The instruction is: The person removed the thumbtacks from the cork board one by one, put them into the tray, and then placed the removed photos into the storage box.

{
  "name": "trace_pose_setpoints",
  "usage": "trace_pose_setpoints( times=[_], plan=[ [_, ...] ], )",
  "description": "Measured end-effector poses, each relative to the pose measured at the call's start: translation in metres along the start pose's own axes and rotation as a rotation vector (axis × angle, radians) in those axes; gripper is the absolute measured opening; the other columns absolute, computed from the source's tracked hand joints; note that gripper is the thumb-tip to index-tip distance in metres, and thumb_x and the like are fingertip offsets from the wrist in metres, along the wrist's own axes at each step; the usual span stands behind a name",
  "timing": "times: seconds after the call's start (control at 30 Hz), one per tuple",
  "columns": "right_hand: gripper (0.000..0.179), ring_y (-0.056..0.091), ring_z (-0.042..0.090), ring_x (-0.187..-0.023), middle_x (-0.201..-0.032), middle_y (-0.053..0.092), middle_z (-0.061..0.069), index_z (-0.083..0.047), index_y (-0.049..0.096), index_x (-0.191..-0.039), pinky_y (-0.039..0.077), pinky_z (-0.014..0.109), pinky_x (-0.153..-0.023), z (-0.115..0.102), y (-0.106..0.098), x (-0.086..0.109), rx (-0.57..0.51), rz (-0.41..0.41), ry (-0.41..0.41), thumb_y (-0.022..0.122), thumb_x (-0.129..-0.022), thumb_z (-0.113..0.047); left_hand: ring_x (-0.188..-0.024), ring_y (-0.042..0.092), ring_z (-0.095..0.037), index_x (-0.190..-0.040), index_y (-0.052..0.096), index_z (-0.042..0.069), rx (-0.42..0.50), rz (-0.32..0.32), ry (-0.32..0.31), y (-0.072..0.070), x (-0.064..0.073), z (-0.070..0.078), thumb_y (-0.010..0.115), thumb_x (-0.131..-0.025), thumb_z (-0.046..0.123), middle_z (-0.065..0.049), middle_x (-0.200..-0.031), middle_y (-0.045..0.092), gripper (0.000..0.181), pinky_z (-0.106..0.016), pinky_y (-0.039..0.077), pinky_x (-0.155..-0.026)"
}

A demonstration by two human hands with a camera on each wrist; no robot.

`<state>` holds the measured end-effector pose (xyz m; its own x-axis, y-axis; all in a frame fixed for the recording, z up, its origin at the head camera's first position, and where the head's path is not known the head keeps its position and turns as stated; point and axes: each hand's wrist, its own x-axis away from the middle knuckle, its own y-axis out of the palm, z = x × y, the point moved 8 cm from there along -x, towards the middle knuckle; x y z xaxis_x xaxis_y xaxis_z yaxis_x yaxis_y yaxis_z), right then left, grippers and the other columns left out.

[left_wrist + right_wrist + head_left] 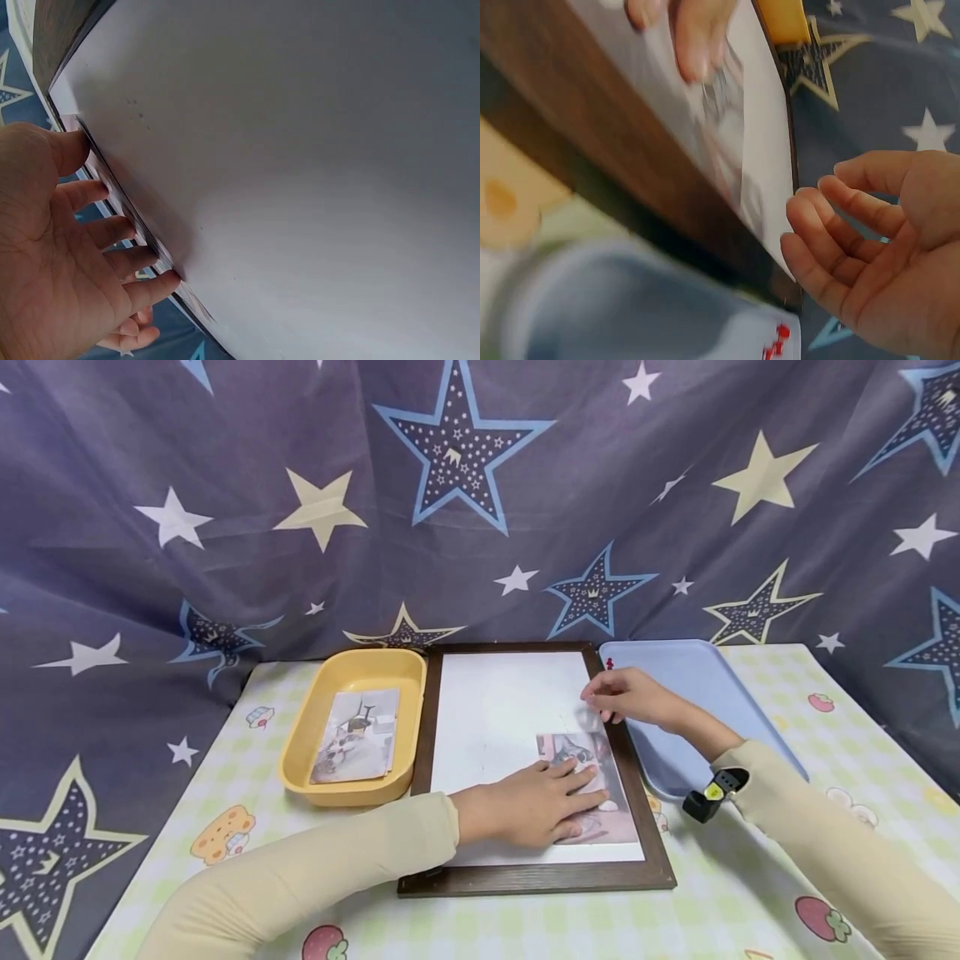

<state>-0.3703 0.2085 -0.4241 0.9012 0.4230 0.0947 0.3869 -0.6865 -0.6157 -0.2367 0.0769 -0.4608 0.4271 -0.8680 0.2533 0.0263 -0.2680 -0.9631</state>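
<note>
A cat photo (pixel 611 822) lies in the lower right part of a white board (pixel 487 718) set in a dark brown frame (pixel 536 878). My left hand (pixel 536 803) rests on this photo with fingers spread; in the left wrist view its fingertips (pixel 166 283) touch the print. Above the photo's top edge, by the frame's right side, is my right hand (pixel 633 700). The right wrist view shows that hand (pixel 877 240) with loosely bent fingers and nothing visible between them. A faint greyish patch appears below its fingertips in the head view.
Left of the frame stands a yellow tray (pixel 300 752) holding cat photos (pixel 358 735). A pale blue tray (pixel 690 681) lies to the right, under the right forearm. A checked cloth (pixel 247 827) covers the table, and a star-patterned curtain (pixel 480 577) hangs behind.
</note>
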Motion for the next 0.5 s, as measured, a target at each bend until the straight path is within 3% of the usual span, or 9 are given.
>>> trace_pose_setpoints(
  times=[0.23, 0.5],
  plan=[
    [0.019, 0.055, 0.017, -0.065, -0.077, 0.063, 0.016, 0.006, 0.068, -0.111, 0.052, 0.028, -0.062, -0.01, 0.018, -0.002, 0.116, -0.048, -0.079, 0.059, -0.099, -0.006, -0.157, 0.023, -0.027, -0.164, 0.023, 0.029, -0.02, 0.012, 0.003, -0.001, 0.0, 0.001, 0.032, -0.111, 0.044, -0.004, -0.171, 0.019, 0.056, -0.045, 0.035, -0.123],
    [0.014, 0.05, 0.013, -0.065, -0.084, 0.069, 0.014, 0.003, 0.071, -0.105, 0.045, 0.026, -0.059, -0.006, 0.024, -0.003, 0.21, -0.073, -0.116, 0.062, -0.099, -0.006, -0.158, 0.02, -0.027, -0.164, 0.02, 0.03, -0.02, -0.004, -0.001, 0.001, 0.002, 0.001, 0.031, -0.111, 0.044, -0.003, -0.172, 0.017, 0.057, -0.045, 0.033, -0.124]
  ],
)
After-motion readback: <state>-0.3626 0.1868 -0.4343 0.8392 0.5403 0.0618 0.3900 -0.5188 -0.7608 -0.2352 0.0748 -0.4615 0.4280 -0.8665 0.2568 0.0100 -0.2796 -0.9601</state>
